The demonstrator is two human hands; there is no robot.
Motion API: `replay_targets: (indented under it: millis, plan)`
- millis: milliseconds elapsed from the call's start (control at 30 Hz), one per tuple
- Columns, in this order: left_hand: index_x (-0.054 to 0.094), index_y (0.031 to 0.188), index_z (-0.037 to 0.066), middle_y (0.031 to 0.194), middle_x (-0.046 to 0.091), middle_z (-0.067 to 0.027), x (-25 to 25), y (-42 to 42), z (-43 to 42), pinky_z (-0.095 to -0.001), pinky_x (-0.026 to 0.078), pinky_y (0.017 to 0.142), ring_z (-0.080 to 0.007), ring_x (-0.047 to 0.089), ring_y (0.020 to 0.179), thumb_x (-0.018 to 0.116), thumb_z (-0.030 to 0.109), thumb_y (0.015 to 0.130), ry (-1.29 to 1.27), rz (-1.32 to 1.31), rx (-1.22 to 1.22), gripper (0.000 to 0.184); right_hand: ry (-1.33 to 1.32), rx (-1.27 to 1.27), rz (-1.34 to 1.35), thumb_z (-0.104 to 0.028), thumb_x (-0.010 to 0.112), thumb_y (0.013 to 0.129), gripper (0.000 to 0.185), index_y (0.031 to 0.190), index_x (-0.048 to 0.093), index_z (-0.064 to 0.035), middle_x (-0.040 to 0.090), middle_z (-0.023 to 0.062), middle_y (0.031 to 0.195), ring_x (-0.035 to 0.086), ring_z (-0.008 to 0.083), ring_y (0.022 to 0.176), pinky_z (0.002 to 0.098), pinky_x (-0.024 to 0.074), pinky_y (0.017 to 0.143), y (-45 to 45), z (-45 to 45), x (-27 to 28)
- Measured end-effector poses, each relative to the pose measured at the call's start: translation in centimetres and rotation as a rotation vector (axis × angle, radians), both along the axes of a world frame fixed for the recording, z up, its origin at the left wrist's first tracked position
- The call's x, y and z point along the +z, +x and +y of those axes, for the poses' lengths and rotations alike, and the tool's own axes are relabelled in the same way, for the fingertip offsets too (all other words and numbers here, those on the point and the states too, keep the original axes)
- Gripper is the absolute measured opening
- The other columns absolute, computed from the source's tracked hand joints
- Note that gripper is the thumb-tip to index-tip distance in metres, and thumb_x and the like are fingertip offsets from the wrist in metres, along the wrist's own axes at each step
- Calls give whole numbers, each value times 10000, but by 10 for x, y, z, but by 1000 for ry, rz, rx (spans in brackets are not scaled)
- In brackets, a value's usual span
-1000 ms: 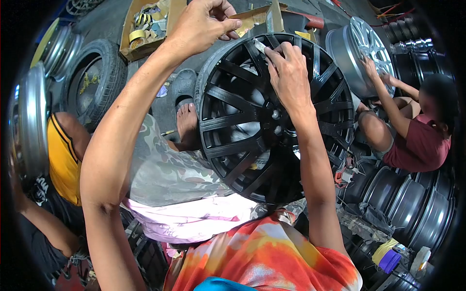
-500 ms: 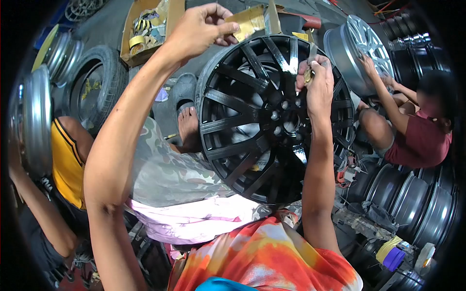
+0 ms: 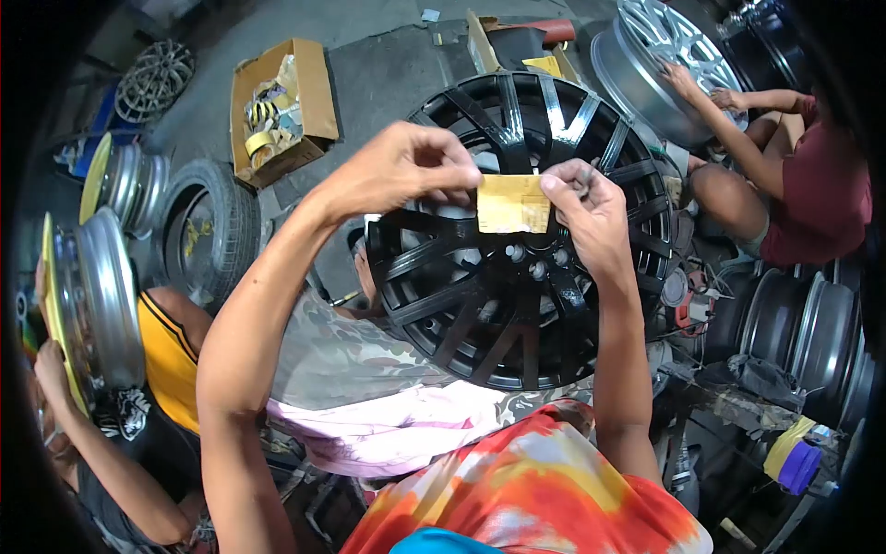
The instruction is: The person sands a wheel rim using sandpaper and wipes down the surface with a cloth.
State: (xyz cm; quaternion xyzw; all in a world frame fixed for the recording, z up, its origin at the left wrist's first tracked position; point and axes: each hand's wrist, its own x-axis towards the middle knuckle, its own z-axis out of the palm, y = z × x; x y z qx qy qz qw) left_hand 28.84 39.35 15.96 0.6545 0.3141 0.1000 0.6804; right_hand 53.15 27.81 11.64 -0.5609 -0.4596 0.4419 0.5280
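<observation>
Both of my hands are raised over a glossy black multi-spoke wheel rim [image 3: 528,323]. Stretched between them is a small rectangular piece of yellow paper [image 3: 513,204] with faint printing. My left hand [image 3: 406,166] pinches its left edge between thumb and fingers. On the opposite edge, my right hand [image 3: 591,208] grips it with the thumb in front. Something small and dark shows among the right fingers, too unclear to name. The paper covers part of the rim's hub, and lug holes show just below it.
A cardboard box [image 3: 323,102] with tape rolls and scraps stands at upper left, near a tire [image 3: 242,231]. To the right a person in a maroon shirt handles a silver rim [image 3: 637,83]. Another person at left holds a yellow-faced rim [image 3: 115,305]. Several rims line the right side.
My left hand has come down and right with the yellow paper, over the rim. My right hand has moved down slightly and now grips the paper's other edge. The view has shifted.
</observation>
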Motion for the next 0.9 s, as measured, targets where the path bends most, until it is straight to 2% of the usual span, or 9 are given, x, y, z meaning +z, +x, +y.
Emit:
replay_targets:
  millis: [67, 100, 133, 233, 300, 400, 667, 733, 900]
  plan:
    - [723, 1028, 12, 940, 731, -72, -1, -13, 19, -326, 563, 777, -163, 699, 866, 677, 189, 968, 839, 237, 139, 192, -22, -21, 278, -130, 682, 970, 107, 913, 672, -41, 476, -108, 706, 369, -15, 591, 182, 281, 532, 9, -13, -3]
    - [721, 1058, 4, 989, 728, -117, -4, -21, 31, -372, 558, 805, -229, 700, 920, 629, 173, 977, 993, 341, 209, 208, -20, -30, 361, -131, 671, 975, 104, 916, 662, -46, 450, -116, 694, 352, -21, 575, 180, 268, 522, 17, -20, -6]
    - [705, 1088, -12, 1004, 714, -157, -10, -27, 42, -369, 558, 804, -266, 703, 895, 616, 143, 976, 1050, 372, 250, 211, -14, -36, 444, -132, 659, 981, 102, 919, 652, -51, 424, -123, 681, 334, -26, 560, 178, 256, 512, 23, -27, -9]
    - [690, 1126, -16, 1001, 700, -170, -15, -29, 48, -377, 557, 792, -297, 697, 878, 597, 110, 975, 1141, 395, 236, 217, -45, -138, 449, -158, 663, 971, 113, 917, 647, -60, 414, -125, 648, 335, -29, 541, 170, 267, 508, 33, -46, -12]
    - [685, 1159, -7, 980, 689, -180, -23, -26, 48, -386, 545, 777, -317, 682, 855, 593, 91, 968, 1143, 276, 243, 233, -73, -180, 453, -150, 672, 957, 100, 915, 653, -62, 428, -118, 650, 337, -28, 540, 172, 264, 506, 38, -59, -13]
    - [684, 1170, -2, 947, 671, -191, -28, -16, 55, -400, 529, 775, -344, 663, 841, 586, 67, 959, 1220, 302, 187, 243, -85, -227, 443, -142, 680, 948, 91, 912, 654, -62, 439, -115, 652, 342, -28, 542, 170, 260, 506, 44, -75, -17]
    - [686, 1207, 30, 1026, 614, -185, -30, -14, 51, -452, 522, 801, -395, 648, 879, 607, -9, 889, 1362, 484, 57, 331, -94, -215, 439, -147, 675, 947, 92, 910, 654, -65, 468, -105, 687, 343, -25, 565, 176, 262, 513, 56, -99, -18]
    - [685, 1208, 29, 1071, 605, -188, -29, -12, 49, -499, 538, 828, -422, 657, 916, 593, -18, 892, 1354, 559, 1, 333, -87, -209, 434, -147, 671, 949, 94, 912, 654, -62, 473, -103, 694, 343, -25, 570, 179, 263, 516, 57, -100, -17]
    - [663, 1245, 47, 1061, 604, -182, -33, -14, 50, -484, 522, 794, -409, 650, 914, 612, -20, 894, 1391, 603, -22, 361, -92, -200, 432, -137, 666, 950, 91, 923, 658, -50, 488, -97, 718, 343, -23, 582, 185, 269, 528, 59, -105, -16]
